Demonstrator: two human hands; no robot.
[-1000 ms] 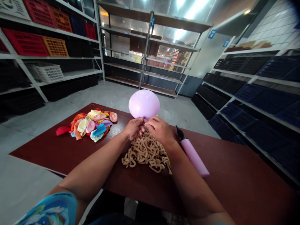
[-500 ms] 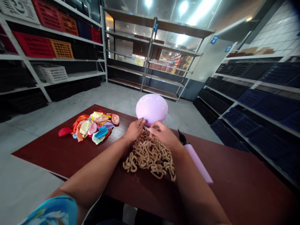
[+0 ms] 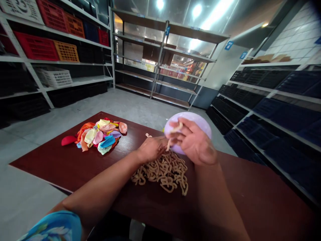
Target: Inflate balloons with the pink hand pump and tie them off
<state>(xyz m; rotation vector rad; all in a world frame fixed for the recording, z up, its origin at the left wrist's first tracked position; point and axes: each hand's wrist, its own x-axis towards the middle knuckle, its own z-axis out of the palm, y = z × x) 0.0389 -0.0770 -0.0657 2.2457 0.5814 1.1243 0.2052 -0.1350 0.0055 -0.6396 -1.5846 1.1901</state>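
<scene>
A pale purple inflated balloon (image 3: 203, 122) hangs over the far side of the table, partly behind my right hand (image 3: 197, 142). A length of beige cord (image 3: 177, 128) crosses the fingers of that hand, its palm turned toward me. More of this cord shows beside the fingertips of my left hand (image 3: 152, 149), which are closed on it, and a short end sticks out past the knuckles. The balloon's neck is hidden by my hands. Below them lies a tangled heap of brown cord (image 3: 163, 170) on the table.
Several colourful deflated balloons (image 3: 100, 134) lie in a pile on the left of the dark red table (image 3: 62, 160). Metal shelving (image 3: 160, 50) stands across the floor. Red and orange crates (image 3: 37, 47) fill the left racks, dark crates (image 3: 271, 117) the right ones.
The balloon has moved right and tipped lower. My right hand has swung right and turned palm up with cord across its fingers; the purple pump near it is now hidden.
</scene>
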